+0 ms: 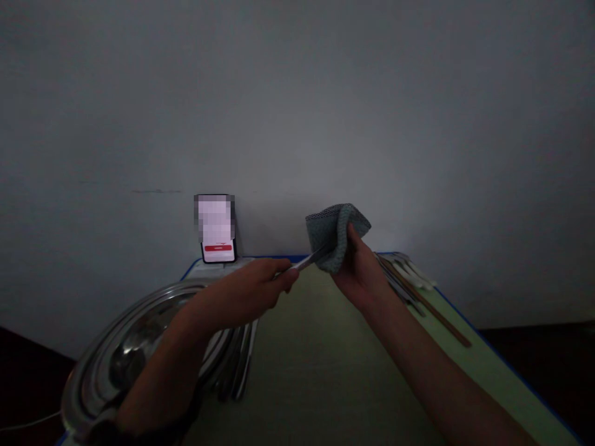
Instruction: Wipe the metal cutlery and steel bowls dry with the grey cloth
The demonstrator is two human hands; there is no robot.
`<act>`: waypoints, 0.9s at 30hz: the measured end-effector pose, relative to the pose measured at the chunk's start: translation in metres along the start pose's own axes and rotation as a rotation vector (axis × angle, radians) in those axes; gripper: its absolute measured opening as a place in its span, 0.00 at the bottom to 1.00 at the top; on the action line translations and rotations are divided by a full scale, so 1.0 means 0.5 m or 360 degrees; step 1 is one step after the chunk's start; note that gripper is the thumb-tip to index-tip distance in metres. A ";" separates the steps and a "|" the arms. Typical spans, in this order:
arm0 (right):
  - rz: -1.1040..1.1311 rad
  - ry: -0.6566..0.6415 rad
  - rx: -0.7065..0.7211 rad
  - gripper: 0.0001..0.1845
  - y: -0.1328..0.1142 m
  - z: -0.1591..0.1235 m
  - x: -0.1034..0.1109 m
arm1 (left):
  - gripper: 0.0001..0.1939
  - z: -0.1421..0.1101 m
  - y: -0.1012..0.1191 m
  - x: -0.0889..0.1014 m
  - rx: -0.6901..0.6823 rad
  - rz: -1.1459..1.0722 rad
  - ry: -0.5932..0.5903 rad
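Note:
My left hand (263, 284) is closed on the handle of a slim metal utensil (305, 261), held above the table and angled up to the right. Its far end disappears into a folded grey-green cloth (328, 232), so I cannot tell what kind of utensil it is. Wrapped around that cloth from the right is my right hand (360, 272), with the cloth folded over the utensil's end. Part of the right hand's fingers is hidden behind the cloth.
Large shiny metal bowls or basins (134, 310) stand at the left, with several dark-handled utensils (239, 365) beside them. A phone (218, 229) leans against the wall (297, 111). Along the table's (307, 365) right side lie a long wooden stick (434, 306) and several metal and white utensils (418, 272).

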State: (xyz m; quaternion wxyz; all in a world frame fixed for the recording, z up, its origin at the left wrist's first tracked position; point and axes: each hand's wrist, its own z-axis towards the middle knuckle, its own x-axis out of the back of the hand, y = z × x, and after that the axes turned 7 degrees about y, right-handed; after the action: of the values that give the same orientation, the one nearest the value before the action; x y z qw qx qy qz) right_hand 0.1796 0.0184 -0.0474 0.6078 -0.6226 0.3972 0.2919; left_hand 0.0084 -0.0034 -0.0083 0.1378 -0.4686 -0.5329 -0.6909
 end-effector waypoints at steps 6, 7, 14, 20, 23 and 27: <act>0.0072 0.0169 0.0075 0.18 -0.004 -0.001 0.009 | 0.17 0.004 0.024 -0.023 0.0025 0.0074 -0.0214; 0.0095 0.0165 0.0082 0.19 -0.004 -0.003 0.010 | 0.17 0.005 0.026 -0.029 0.0058 0.0075 -0.0303; 0.0186 0.0111 0.0103 0.17 -0.011 -0.017 0.001 | 0.17 -0.001 0.028 -0.051 0.0132 -0.0018 -0.0581; 0.0068 0.0054 0.0054 0.16 -0.010 -0.020 -0.007 | 0.17 0.002 0.018 -0.042 0.0090 0.0030 -0.0474; -0.0029 0.0142 0.0015 0.13 -0.003 -0.014 -0.009 | 0.17 0.004 0.017 -0.035 0.0058 0.0069 -0.0405; -0.0002 0.0139 0.0078 0.09 0.006 -0.004 -0.006 | 0.16 0.006 0.017 -0.029 -0.0002 0.0075 -0.0291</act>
State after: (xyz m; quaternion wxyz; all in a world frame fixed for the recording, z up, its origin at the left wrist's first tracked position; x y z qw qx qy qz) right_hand 0.1754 0.0171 -0.0464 0.6052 -0.6198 0.4300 0.2543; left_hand 0.0234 -0.0088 -0.0145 0.1046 -0.5423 -0.5316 -0.6422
